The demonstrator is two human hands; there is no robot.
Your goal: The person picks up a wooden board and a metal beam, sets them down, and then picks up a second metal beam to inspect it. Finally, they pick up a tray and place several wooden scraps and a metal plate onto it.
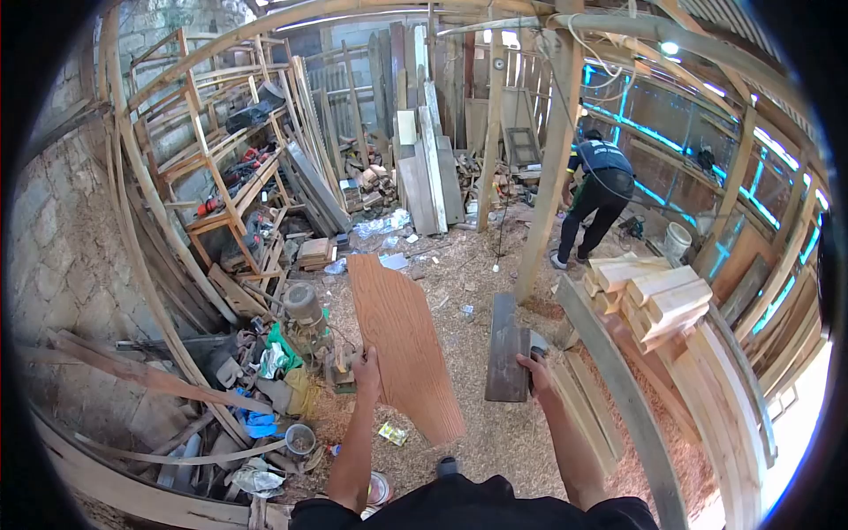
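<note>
My left hand (367, 374) is closed on the left edge of a reddish-brown board (402, 344). The board has a strong wood grain and a curved outline, and it is held upright at a slant in front of me. To the right, my right hand (538, 374) grips the right edge of a short dark grey plank (505, 353). Part of that hand's fingers is hidden behind the plank, and a dark shape beside the fingers is too small to make out. The two pieces are apart, with the shavings-covered floor (468, 327) showing between them.
Stacked light wood blocks (671, 296) and long curved planks (724, 397) lie at right. A wooden post (543, 177) stands ahead. Beyond it a person (602, 181) bends over near a white bucket (677, 240). A wooden rack (208, 168) and clutter line the left.
</note>
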